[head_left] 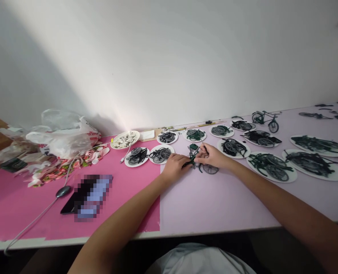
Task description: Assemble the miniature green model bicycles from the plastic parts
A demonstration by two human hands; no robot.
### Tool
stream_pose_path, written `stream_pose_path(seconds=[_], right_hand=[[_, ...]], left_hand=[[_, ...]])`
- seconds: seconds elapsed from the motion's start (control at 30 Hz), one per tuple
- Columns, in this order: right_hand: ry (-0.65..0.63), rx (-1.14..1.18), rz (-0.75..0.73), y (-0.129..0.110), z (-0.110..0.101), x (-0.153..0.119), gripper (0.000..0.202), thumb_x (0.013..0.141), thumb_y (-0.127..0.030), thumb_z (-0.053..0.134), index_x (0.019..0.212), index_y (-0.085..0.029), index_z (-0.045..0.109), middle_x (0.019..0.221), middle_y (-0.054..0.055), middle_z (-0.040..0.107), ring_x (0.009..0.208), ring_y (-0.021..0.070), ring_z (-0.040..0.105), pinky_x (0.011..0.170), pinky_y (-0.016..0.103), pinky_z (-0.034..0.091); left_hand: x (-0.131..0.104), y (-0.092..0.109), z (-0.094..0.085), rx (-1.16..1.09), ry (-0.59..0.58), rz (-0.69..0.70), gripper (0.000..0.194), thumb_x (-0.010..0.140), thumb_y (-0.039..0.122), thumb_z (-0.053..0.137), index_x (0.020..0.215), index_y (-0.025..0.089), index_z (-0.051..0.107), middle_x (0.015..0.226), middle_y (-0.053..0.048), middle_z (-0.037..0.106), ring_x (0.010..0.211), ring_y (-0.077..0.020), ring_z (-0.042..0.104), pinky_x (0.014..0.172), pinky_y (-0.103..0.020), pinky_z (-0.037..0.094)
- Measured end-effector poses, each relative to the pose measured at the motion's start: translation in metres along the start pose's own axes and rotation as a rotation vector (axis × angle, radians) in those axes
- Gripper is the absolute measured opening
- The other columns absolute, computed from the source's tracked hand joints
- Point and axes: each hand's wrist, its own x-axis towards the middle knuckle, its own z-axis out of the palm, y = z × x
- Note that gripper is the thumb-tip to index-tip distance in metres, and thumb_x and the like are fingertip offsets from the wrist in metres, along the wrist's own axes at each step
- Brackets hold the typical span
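Steadying the small dark green plastic bicycle frame (192, 156) is, as I judge it, the left hand's (173, 167) part: I have its fingers closed on the frame from the left, low over the pale lilac worktop (203, 201), around the middle of the scene. On the right side, the right hand (213, 156) has its fingertips pinched about a slim dark piece (205, 149); I cannot tell what that piece is, nor whether those fingers grip the frame too. I would make the left hold firm yet light, since such thin plastic could well flex, and work the right hand in small, straight movements. A grey spoked wheel (210, 169) shows on the near side of the right hand, so I would mind the wrist's weight there. My view between the fingers is blocked; spreading them slightly would help. The white oval plate (220, 145) of dark bicycle parts, just to the right, calls for a careful forearm.
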Motion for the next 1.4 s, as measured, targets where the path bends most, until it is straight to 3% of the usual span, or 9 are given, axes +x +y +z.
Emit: stream_pose_path(seconds=[0.13,0.27,0.47,0.57,1.03,1.4], right_hand=[[-0.037,-0.053,-0.001,-0.001,-0.001,0.000,0.057,0.075,-0.044,0.084,0.085,-0.026,0.031,0.084,0.000,0.068,0.089,0.0242,0.071,0.076,0.034,0.053],[-0.032,-0.073,0.008,-0.006,0.001,-0.002,0.056,0.073,-0.043,0.084,0.087,-0.026,0.033,0.079,-0.003,0.062,0.089,0.0240,0.070,0.072,0.032,0.052],[-0.049,-0.079,0.105,-0.016,0.008,-0.006,0.054,0.075,-0.041,0.080,0.093,-0.027,0.031,0.074,-0.009,0.056,0.053,0.0119,0.057,0.050,0.024,0.043],[-0.069,-0.081,0.145,-0.021,0.010,-0.008,0.056,0.075,-0.043,0.079,0.094,-0.028,0.028,0.071,-0.010,0.056,0.047,0.0107,0.053,0.046,0.023,0.041],[-0.105,-0.096,0.097,-0.014,0.006,-0.007,0.051,0.082,-0.045,0.075,0.094,-0.028,0.029,0.062,-0.008,0.061,0.044,0.0153,0.059,0.045,0.024,0.040],[-0.049,-0.099,0.048,-0.013,0.004,-0.005,0.053,0.077,-0.041,0.080,0.089,-0.027,0.030,0.074,-0.009,0.060,0.047,0.0081,0.049,0.047,0.022,0.039]], left_hand=[[0.000,-0.001,0.001,0.000,0.006,0.006,0.019,0.100,0.037,0.066,0.108,0.022,0.075,0.109,-0.008,0.079,0.099,-0.0227,0.073,0.092,-0.041,0.047],[-0.001,-0.001,0.002,0.000,0.010,0.008,0.019,0.100,0.037,0.066,0.108,0.022,0.075,0.110,-0.008,0.078,0.101,-0.0232,0.073,0.093,-0.041,0.047],[0.000,0.000,0.000,0.002,0.000,0.010,0.017,0.098,0.035,0.068,0.108,0.023,0.075,0.109,-0.007,0.079,0.101,-0.0229,0.073,0.092,-0.041,0.048],[0.001,0.001,-0.001,0.001,-0.015,0.011,0.017,0.098,0.035,0.068,0.108,0.023,0.074,0.110,-0.008,0.079,0.102,-0.0232,0.073,0.091,-0.041,0.048],[0.001,0.002,-0.003,-0.006,-0.043,-0.003,0.018,0.098,0.036,0.067,0.108,0.023,0.074,0.109,-0.008,0.078,0.102,-0.0243,0.073,0.090,-0.041,0.049],[0.000,0.002,-0.002,-0.008,-0.026,-0.015,0.017,0.098,0.035,0.068,0.108,0.022,0.074,0.106,-0.008,0.078,0.100,-0.0232,0.073,0.091,-0.040,0.049]])
